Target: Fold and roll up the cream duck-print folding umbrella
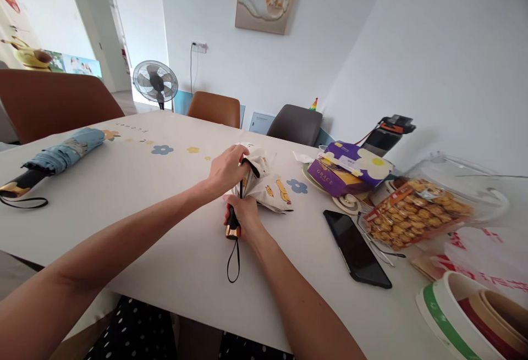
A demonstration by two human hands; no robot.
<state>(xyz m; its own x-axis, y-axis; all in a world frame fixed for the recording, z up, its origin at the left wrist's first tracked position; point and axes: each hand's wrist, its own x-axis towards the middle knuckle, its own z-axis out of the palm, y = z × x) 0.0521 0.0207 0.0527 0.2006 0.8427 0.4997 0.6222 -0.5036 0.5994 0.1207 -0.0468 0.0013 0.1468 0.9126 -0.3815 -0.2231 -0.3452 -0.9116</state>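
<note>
A folded white umbrella [270, 187] with small cartoon prints lies on the white table [165, 228], roughly at its middle. My right hand [246, 218] is closed round its black handle with a gold end; a black wrist loop hangs toward me. My left hand [227, 169] is closed on the bunched fabric and black strap near the canopy's far end.
A folded blue umbrella [58, 158] lies at the table's left edge. To the right sit a black phone [357, 247], a purple box [346, 170], a bag of snacks [416, 214] and stacked bowls [474, 310]. Brown chairs and a fan [155, 81] stand behind.
</note>
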